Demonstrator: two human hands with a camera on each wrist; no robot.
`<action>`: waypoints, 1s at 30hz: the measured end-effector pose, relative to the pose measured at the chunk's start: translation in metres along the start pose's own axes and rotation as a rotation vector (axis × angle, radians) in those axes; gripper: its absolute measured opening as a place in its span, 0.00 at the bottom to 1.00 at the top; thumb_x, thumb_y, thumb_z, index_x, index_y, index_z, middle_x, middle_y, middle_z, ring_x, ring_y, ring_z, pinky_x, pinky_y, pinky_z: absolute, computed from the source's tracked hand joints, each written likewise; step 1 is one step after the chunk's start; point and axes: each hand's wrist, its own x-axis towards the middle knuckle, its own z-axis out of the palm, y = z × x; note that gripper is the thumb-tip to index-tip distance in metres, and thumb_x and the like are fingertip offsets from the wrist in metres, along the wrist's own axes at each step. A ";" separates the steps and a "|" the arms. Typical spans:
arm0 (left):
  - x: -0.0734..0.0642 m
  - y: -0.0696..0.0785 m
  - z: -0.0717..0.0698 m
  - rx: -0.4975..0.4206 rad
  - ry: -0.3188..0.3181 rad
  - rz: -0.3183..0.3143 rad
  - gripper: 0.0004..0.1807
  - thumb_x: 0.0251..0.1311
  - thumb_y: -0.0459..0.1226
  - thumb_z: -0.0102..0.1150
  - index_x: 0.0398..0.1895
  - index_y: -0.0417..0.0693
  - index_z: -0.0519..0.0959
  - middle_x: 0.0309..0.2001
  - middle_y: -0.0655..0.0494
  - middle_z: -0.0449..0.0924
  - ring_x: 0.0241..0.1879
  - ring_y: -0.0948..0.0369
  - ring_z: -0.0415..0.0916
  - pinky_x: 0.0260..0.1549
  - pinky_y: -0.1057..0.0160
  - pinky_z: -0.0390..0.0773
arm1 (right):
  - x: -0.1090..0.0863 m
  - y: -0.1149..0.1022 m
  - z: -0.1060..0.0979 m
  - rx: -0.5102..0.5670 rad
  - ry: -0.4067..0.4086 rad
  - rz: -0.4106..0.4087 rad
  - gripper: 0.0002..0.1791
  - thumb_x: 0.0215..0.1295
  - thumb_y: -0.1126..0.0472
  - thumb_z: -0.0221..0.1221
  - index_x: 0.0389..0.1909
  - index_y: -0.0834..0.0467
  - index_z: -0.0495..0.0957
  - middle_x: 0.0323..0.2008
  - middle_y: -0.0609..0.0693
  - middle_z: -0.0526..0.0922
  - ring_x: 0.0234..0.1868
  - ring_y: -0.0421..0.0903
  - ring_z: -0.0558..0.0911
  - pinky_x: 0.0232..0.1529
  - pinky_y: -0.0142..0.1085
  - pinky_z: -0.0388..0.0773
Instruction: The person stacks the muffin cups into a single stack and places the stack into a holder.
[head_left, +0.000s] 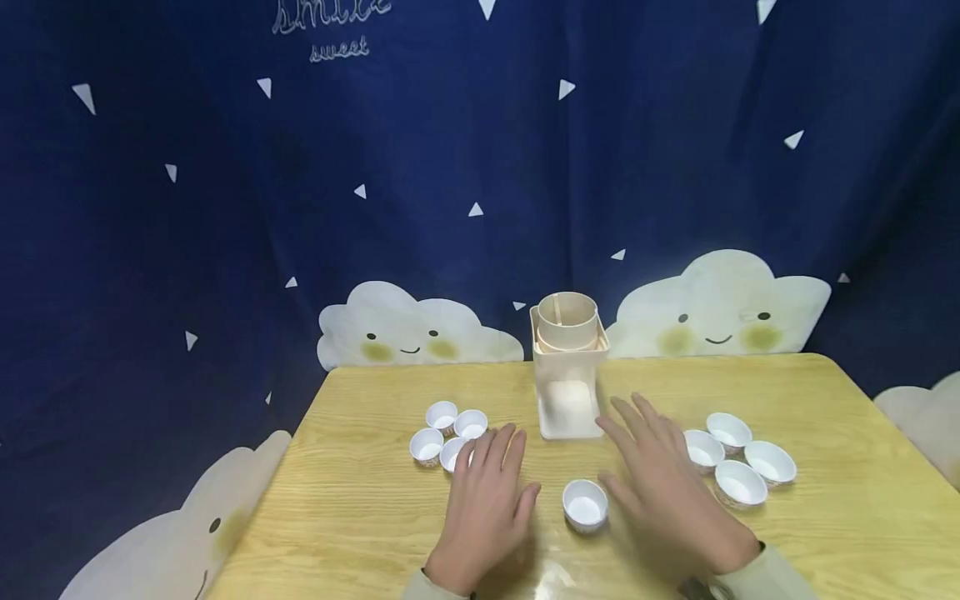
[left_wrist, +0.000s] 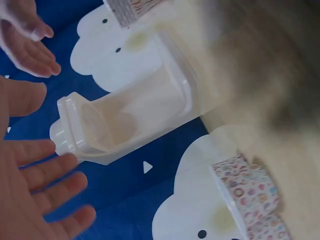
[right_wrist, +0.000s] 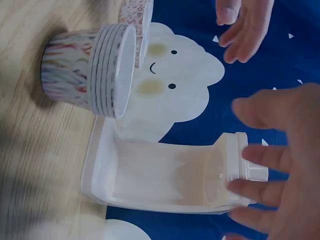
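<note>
My left hand (head_left: 487,500) is held over the table with its fingers stretched out, near the left group of paper cups (head_left: 427,445), partly covering one. Opposite it, my right hand (head_left: 663,483) also has its fingers spread and holds nothing. Between the hands stands a white-lined paper cup (head_left: 585,505). The right wrist view shows a stack of nested patterned paper cups (right_wrist: 75,67), several rims close together. Behind the hands stands a cream plastic holder (head_left: 567,392), with a round open tube (head_left: 567,321) on top and a hollow front below.
Several paper cups (head_left: 740,483) stand clustered to the right of my right hand. A light wooden table (head_left: 337,533) carries everything. A dark blue curtain (head_left: 420,167) with white triangles and smiling clouds hangs behind and at the sides of the table.
</note>
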 end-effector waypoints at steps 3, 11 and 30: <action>-0.005 -0.004 0.002 -0.075 0.037 0.041 0.30 0.54 0.50 0.66 0.59 0.49 0.75 0.59 0.55 0.78 0.57 0.57 0.76 0.57 0.57 0.76 | 0.002 0.000 0.002 0.058 0.066 -0.058 0.29 0.56 0.57 0.69 0.59 0.57 0.75 0.61 0.57 0.77 0.65 0.60 0.73 0.60 0.60 0.70; -0.013 -0.006 0.010 -0.241 0.001 0.056 0.25 0.56 0.46 0.66 0.57 0.49 0.79 0.58 0.55 0.80 0.55 0.58 0.79 0.48 0.58 0.81 | 0.003 -0.001 0.005 0.067 0.066 -0.106 0.25 0.55 0.58 0.69 0.55 0.54 0.78 0.58 0.53 0.81 0.58 0.55 0.80 0.55 0.55 0.78; -0.006 0.008 0.016 -0.567 -0.274 0.021 0.32 0.59 0.51 0.65 0.65 0.49 0.73 0.63 0.54 0.77 0.62 0.58 0.75 0.60 0.59 0.77 | -0.001 0.010 0.008 0.068 0.010 -0.048 0.29 0.57 0.57 0.69 0.60 0.56 0.75 0.62 0.59 0.77 0.60 0.60 0.78 0.57 0.60 0.75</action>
